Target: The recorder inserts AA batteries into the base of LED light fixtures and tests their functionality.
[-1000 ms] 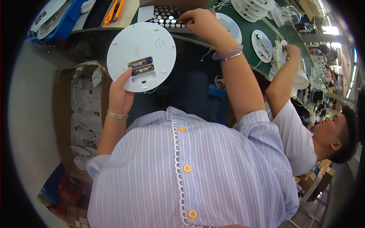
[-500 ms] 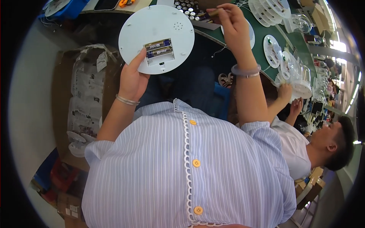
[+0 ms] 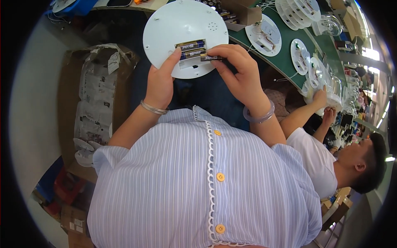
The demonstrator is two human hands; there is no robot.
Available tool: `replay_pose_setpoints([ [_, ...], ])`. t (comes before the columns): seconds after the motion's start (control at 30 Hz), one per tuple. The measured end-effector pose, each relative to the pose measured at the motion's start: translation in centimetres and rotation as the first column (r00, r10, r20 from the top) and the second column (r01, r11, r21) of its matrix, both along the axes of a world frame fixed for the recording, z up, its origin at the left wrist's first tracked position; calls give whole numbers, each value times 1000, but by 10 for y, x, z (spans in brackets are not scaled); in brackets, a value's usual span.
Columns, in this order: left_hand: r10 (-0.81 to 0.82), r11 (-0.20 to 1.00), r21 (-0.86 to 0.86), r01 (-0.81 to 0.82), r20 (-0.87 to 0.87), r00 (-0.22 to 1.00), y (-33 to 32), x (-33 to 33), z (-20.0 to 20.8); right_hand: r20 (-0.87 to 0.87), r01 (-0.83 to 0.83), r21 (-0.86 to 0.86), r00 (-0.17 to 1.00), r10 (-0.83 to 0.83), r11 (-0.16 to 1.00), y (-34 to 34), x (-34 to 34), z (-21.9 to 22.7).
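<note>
A round white plastic base (image 3: 173, 29) is held up before me, its battery compartment facing me. My left hand (image 3: 161, 84) grips its lower left edge, thumb pressed beside the compartment. Two batteries (image 3: 191, 49) lie side by side in the compartment's upper part; below them a slot (image 3: 188, 64) shows bare. Between the thumb and fingers of my right hand (image 3: 240, 72) is a third battery (image 3: 211, 58), tilted slightly, its left end at the compartment's right edge. My right fingertips hide part of that edge.
On the green table (image 3: 285, 62) stand an open cardboard box (image 3: 244, 16) with batteries beside it and several white discs with wiring (image 3: 264, 35). At right a co-worker (image 3: 314, 161) handles a clear-domed piece. A large carton (image 3: 66, 111) with wrapping stands at left.
My right hand has come from the battery pile down to the base, bringing a battery to the compartment. The base and my left hand have shifted slightly right in view.
</note>
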State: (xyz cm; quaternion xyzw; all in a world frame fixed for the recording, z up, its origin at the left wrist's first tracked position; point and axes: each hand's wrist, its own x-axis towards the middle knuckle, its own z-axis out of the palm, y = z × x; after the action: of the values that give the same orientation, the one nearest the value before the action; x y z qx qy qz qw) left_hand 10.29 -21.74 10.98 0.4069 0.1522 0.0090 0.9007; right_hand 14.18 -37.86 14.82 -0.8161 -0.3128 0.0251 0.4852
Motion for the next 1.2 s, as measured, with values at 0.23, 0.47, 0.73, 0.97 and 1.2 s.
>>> replay_pose_setpoints([
  [0.23, -27, 998, -47, 30, 59, 998, -5, -2, -1, 432, 62, -345, 897, 99, 936, 11, -7, 10],
  [0.47, 8, 999, -33, -5, 80, 997, -5, -7, 7, -309, 290, 87, 917, -251, 953, 7, -9, 1],
  [0.73, 30, 996, 86, -37, 82, 996, -6, -10, 5, -603, 292, 289, 795, -64, 911, 14, -9, -4],
  [0.97, 109, 990, 84, -115, 78, 991, -5, -11, 10, -531, 269, 246, 841, -103, 931, 16, -4, -13],
  [1.2, 148, 936, -349, -43, 278, 949, 27, -13, 78, -152, -227, 343, 944, 292, 912, 49, -16, -6],
])
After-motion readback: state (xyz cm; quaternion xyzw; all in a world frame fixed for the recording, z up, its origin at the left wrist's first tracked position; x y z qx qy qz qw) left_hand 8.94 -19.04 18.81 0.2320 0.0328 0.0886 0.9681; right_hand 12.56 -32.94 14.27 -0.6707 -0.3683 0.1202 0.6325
